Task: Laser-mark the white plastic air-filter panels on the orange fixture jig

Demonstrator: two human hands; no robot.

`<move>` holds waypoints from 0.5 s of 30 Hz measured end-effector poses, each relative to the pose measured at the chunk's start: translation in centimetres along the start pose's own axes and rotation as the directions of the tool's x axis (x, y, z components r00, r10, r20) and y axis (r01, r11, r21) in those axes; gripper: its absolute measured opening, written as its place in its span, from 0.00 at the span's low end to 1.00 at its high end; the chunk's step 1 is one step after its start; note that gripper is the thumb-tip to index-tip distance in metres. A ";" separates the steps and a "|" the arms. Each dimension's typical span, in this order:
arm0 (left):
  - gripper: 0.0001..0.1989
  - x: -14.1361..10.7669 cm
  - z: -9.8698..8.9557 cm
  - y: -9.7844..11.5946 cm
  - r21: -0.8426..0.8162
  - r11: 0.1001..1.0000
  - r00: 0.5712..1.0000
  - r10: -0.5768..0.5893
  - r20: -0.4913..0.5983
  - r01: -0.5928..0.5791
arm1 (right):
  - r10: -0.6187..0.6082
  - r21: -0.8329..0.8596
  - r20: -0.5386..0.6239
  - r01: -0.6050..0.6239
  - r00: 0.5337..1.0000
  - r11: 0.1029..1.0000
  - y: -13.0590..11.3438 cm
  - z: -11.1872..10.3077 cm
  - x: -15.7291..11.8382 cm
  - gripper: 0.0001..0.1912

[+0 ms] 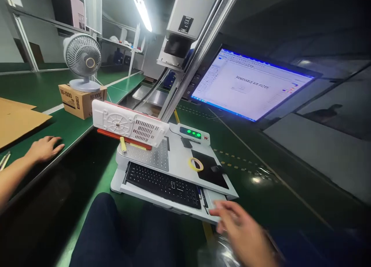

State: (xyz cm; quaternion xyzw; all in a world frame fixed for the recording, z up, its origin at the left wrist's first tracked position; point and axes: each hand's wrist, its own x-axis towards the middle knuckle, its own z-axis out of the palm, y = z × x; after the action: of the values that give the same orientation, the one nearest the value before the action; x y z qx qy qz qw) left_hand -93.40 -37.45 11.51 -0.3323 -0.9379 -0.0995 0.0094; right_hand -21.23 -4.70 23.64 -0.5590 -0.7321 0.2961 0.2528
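My left hand (46, 148) rests on the green bench top, palm down with fingers apart, holding nothing. My right hand (242, 230) is blurred at the front right corner of the laser-marking-type machine (179, 139), its fingers partly bent. Something clear and shiny (224, 251) shows below that hand, too smeared to name; whether the hand holds it I cannot tell. A white plastic panel (130, 122) with a round grille and slotted vents stands tilted on a red support (108, 135) above the perforated plate (158, 155). The black keyboard (164, 184) lies in the tray underneath.
A yellow tape roll (196, 164) lies partly on a black pad (210, 170). The machine head (178, 46) hangs over the base, and a lit monitor (249, 85) stands at right. On the left bench are a fan (83, 58) atop a carton (82, 102), and cardboard sheets (20, 118).
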 end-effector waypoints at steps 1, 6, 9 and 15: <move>0.44 -0.1 0.4 -0.3 -0.017 1.000 0.999 0.016 -0.034 -0.017 | 0.056 0.040 0.140 -0.062 0.989 0.997 0.8 2.8 0.4 0.27; 0.43 -0.7 1.2 -0.2 -0.056 0.998 0.995 -0.006 -0.101 0.000 | 0.039 -0.038 0.077 -0.037 0.996 0.999 4.3 14.4 4.3 0.16; 0.43 -1.0 0.9 0.0 -0.049 0.999 0.995 -0.015 -0.099 0.011 | -0.007 -0.062 0.036 0.010 0.999 0.998 5.1 17.2 6.8 0.14; 0.40 -1.8 0.6 0.6 -0.037 0.999 0.996 -0.036 -0.084 0.033 | 0.000 -0.128 -0.054 -0.007 0.999 0.992 6.5 18.9 8.5 0.14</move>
State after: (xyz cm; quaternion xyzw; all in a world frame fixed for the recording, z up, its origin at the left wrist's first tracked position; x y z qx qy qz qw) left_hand -91.58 -38.00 10.90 -0.3115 -0.9404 -0.1302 0.0414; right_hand -32.23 1.99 6.16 -0.5829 -0.7416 0.2340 0.2356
